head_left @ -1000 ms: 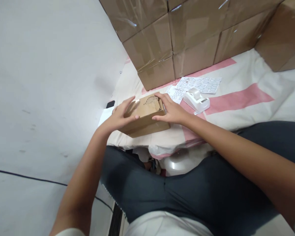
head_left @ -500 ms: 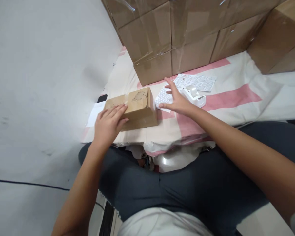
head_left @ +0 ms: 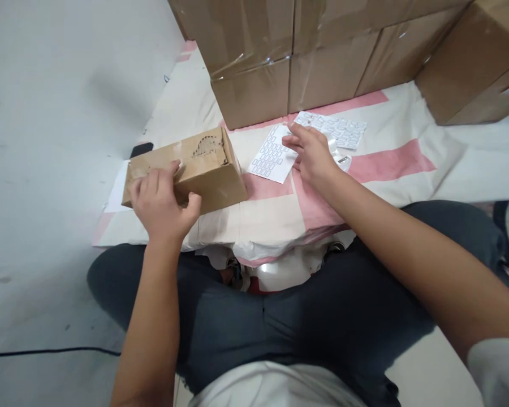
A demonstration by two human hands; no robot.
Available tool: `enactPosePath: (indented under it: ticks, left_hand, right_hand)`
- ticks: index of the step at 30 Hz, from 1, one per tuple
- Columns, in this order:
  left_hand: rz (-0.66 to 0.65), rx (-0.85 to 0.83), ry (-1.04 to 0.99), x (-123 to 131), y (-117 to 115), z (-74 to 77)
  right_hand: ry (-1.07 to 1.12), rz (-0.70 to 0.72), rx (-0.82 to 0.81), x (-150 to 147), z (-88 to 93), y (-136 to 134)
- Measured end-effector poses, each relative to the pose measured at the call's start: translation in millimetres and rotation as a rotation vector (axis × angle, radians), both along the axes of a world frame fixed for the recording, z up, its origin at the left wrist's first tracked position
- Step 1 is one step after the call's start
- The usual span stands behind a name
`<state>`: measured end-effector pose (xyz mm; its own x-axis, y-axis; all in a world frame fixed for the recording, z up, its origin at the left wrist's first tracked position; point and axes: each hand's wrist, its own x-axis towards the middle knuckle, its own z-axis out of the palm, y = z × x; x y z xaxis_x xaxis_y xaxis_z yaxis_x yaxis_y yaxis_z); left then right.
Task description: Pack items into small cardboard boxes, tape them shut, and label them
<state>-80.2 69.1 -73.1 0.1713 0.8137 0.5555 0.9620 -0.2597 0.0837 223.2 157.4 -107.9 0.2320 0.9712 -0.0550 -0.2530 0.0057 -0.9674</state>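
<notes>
My left hand (head_left: pixel 159 198) rests on the near side of a brown cardboard box (head_left: pixel 214 186), fingers spread over its top edge and thumb apart; it is not closed around the box. The box has a dark printed or drawn mark on top near its right end. My right hand (head_left: pixel 311 152) hovers over the right edge of a white sheet printed with small outlined boxes (head_left: pixel 269 155), fingers loosely bent with nothing visible in them. Just behind that hand, a white tape dispenser (head_left: pixel 344 162) is mostly hidden. A second printed sheet (head_left: pixel 343 130) lies beyond it.
Large taped cartons (head_left: pixel 254 96) stand stacked along the back, with another carton (head_left: pixel 475 68) at the right. A dark phone-like object (head_left: pixel 141 150) and a white paper (head_left: pixel 117 189) lie left of the box. A wall (head_left: pixel 46 169) borders the left side.
My right hand's fingers have come closer together, and it now covers most of the tape dispenser. My left hand's fingers have spread on the box. The whole view has shifted slightly.
</notes>
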Motion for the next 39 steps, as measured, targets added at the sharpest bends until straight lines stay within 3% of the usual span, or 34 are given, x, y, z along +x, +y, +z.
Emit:
enactPosePath:
  ticks: [5, 9, 13, 17, 21, 25, 28, 31, 35, 39]
  left_hand:
    - [-0.024, 0.040, -0.040, -3, -2, -5.4]
    - [-0.032, 0.114, -0.019, -1, -5, -9.6]
    - [-0.029, 0.184, -0.010, -1, -7, -14.7]
    - [-0.067, 0.184, -0.014, -7, -6, -14.8]
    - [-0.103, 0.169, -0.044, -13, -9, -12.7]
    - [-0.239, 0.216, -0.188, 4, -25, -18.5]
    - [-0.454, 0.120, -0.322, 40, -42, -28.3]
    - [-0.648, -0.083, -0.388, 81, -55, -44.1]
    - [-0.643, -0.274, -0.434, 109, -63, -74.4]
    - [-0.623, -0.237, -0.429, 110, -64, -92.8]
  right_hand:
    - [-0.002, -0.081, 0.122, -15, -17.2, 28]
    - [-0.086, 0.047, 0.274, -27, -24.4, 30]
    - [-0.095, 0.114, 0.305, -35, -17.2, 20]
    - [-0.121, 0.046, 0.367, -35, 4.8, 11]
    - [-0.156, -0.027, 0.450, -19, 40.6, -24]
    - [-0.352, -0.027, 0.557, 3, 57.2, -96]
    - [-0.323, -0.055, 0.582, 11, 47.9, -142]
    - [-0.352, -0.013, 0.559, 8, 34.0, -159]
    - [-0.199, -0.081, 0.471, -6, 18.1, -154]
    - [0.086, -0.085, 0.292, -19, -0.5, -149]
